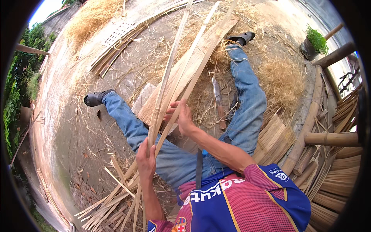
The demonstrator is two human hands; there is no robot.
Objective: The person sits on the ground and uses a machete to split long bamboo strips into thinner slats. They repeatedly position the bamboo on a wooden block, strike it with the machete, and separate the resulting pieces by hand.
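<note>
Several long, pale bamboo strips [167, 71] fan out from my left hand [146, 159], which is closed around their near ends. My right hand [185, 119] is farther up and to the right, its fingers bent around the rightmost strip. The far ends of the strips pass over a wide wooden board [210, 40] that lies slanted between my legs. A long knife [218, 101] with a wooden handle rests on the ground, right of the board and beside my right leg.
Curly bamboo shavings [284, 79] cover much of the ground. Loose strips [112, 207] pile up at lower left, and a long bundle [119, 46] lies at far left. Stacked slats [274, 141], bamboo poles [315, 112] and a potted plant [309, 48] stand at right.
</note>
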